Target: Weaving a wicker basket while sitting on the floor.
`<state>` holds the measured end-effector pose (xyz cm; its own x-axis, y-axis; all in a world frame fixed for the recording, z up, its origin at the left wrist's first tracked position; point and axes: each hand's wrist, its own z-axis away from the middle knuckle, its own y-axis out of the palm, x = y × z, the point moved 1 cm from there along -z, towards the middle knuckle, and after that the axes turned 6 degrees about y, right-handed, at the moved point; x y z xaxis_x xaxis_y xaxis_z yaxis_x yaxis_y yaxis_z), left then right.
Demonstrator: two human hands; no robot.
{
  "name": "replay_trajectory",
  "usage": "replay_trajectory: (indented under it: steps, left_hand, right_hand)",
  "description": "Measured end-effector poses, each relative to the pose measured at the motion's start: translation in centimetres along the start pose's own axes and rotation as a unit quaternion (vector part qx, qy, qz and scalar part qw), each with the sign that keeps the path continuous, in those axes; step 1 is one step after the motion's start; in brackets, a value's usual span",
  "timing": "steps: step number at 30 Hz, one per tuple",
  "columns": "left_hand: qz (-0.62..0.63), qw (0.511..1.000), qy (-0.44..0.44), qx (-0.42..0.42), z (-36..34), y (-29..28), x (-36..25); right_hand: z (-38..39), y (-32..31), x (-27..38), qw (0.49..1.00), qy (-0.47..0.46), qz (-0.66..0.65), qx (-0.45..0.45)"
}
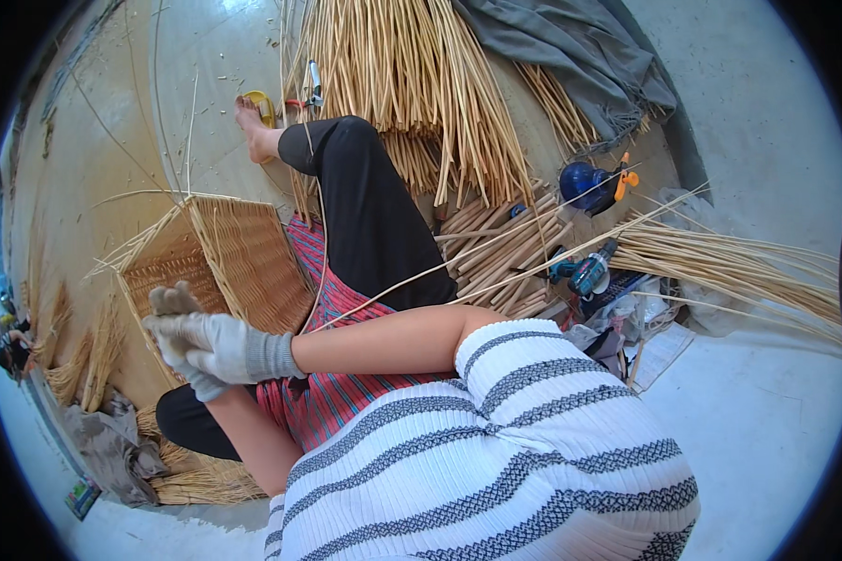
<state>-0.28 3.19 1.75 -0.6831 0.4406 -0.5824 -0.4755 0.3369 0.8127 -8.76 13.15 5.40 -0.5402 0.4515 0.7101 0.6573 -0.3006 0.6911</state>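
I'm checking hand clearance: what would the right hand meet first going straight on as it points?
The right hand points toward the picture's left and would first meet the gloved left hand, which it seems to touch; any gap to the woven basket is unclear.

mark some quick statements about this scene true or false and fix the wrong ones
1. The right hand and the left hand both wear pale gloves. True.
2. The woven basket is on the person's right. False: it is on the person's left, near the hands.
3. The power drill lies on the person's right, close to the short sticks. True.
4. The cloth beside the long sticks is bright red. False: it is gray.
5. The two hands are held far apart. False: they are together, one overlapping the other.
6. The foot in view is bare. True.
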Motion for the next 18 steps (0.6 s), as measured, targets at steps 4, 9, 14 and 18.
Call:
replay_trajectory:
  steps: [4, 9, 14, 18]
  left_hand:
    - [-0.059, 0.994, 0.083, 0.027, -0.8, -3.0, -5.0]
    - [-0.113, 0.99, 0.028, 0.084, 1.0, 5.8, -2.6]
    - [-0.136, 0.984, 0.108, -0.039, 2.8, 9.2, 2.0]
    - [-0.278, 0.955, 0.068, -0.073, 3.4, 8.2, 0.0]
  right_hand:
    - [-0.5, -1.4, 5.8, 0.942, -0.019, 0.201, 0.269]
    - [1.2, -1.4, 5.2, 0.964, 0.191, -0.012, 0.184]
    - [0.1, -2.6, 6.0, 0.933, 0.296, -0.143, 0.144]
    - [-0.4, -2.2, 4.2, 0.943, 0.266, 0.002, 0.199]
